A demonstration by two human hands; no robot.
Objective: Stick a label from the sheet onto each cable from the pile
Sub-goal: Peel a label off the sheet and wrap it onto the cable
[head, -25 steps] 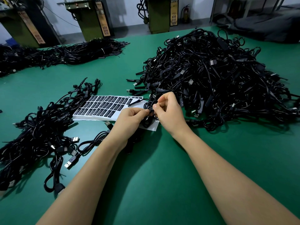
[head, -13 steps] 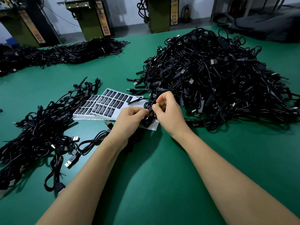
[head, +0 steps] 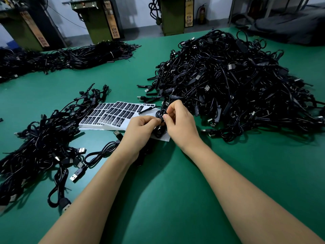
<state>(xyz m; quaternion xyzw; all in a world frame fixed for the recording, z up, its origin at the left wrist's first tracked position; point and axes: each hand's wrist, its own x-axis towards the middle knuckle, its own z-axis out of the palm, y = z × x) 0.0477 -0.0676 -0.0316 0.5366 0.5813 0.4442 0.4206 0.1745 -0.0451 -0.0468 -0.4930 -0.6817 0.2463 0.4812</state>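
a factory assembly floor is indicated by the wide green work table (head: 175,199), on which black usb cables are heaped in bulk, the largest pile (head: 237,85) at the upper right of the frame. olive-green machines (head: 98,18) and a fire extinguisher (head: 202,13) are seen along the top edge.

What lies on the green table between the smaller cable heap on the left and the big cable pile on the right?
In the head view, the label sheets lie there, with both hands pinching one cable over their near edge.
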